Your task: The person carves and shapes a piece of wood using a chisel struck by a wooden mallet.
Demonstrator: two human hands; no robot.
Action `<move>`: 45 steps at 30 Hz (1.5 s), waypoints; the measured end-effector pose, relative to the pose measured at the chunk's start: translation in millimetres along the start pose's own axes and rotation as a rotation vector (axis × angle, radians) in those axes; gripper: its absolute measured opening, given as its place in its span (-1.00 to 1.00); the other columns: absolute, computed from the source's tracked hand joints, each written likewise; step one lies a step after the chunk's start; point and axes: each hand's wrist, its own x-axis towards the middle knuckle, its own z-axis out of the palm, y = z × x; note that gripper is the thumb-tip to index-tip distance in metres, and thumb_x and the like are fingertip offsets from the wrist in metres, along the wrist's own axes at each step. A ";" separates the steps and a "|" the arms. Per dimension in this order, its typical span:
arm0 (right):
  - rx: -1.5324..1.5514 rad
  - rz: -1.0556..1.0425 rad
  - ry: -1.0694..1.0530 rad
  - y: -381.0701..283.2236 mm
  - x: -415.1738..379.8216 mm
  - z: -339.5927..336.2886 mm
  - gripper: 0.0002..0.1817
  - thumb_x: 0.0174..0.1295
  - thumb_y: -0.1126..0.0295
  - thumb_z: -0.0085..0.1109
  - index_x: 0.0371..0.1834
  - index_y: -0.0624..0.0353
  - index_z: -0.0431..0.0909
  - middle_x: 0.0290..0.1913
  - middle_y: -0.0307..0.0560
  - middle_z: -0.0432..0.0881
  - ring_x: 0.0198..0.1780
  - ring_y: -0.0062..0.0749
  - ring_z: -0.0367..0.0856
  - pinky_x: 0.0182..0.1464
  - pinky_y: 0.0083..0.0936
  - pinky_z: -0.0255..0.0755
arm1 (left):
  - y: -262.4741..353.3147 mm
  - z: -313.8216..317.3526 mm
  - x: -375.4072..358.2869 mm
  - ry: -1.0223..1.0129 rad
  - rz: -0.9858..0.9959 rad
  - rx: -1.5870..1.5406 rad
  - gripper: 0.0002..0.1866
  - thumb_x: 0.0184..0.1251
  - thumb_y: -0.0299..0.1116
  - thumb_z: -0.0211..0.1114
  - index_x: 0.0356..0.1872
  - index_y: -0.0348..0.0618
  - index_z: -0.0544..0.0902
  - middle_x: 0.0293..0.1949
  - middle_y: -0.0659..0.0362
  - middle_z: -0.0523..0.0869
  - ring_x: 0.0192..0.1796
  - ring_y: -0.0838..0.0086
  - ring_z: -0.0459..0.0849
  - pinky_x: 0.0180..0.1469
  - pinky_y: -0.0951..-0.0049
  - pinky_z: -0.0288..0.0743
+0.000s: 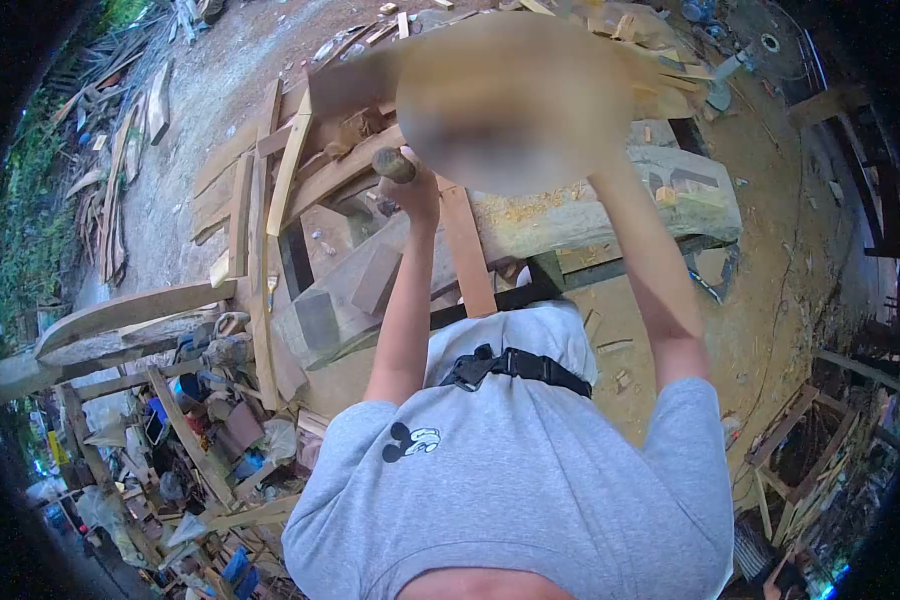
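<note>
My left hand (420, 195) is closed around a rounded wooden piece, its dark round end (394, 165) pointing up toward me; the rest of it is hidden. My right arm (650, 260) reaches forward, but a large blurred patch covers its hand, so its fingers and anything in them cannot be made out. A reddish-brown board (467, 255) runs from under the blur back toward my lap. It crosses a thick, pale timber beam (570, 225) with wood shavings (515, 207) scattered on top.
Loose planks (290, 165) lie piled ahead and to the left. A small wood block (665, 196) rests on the beam at right. A curved timber (130, 310) extends to the left. Mixed clutter (240, 420) fills the lower left, and a wooden frame (795, 440) stands at right.
</note>
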 end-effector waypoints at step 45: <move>1.157 0.822 0.548 -26.3 10.1 -2.3 -0.25 -0.34 0.36 0.33 0.09 -0.14 0.28 -0.20 -0.12 0.50 -0.22 -0.23 0.49 -0.14 -0.34 0.39 | 14.1 14.9 1.7 0.010 0.017 0.070 -0.77 0.06 -0.46 0.14 -0.73 -0.24 0.36 -0.74 0.29 0.41 -0.67 0.60 0.39 -0.60 0.50 0.28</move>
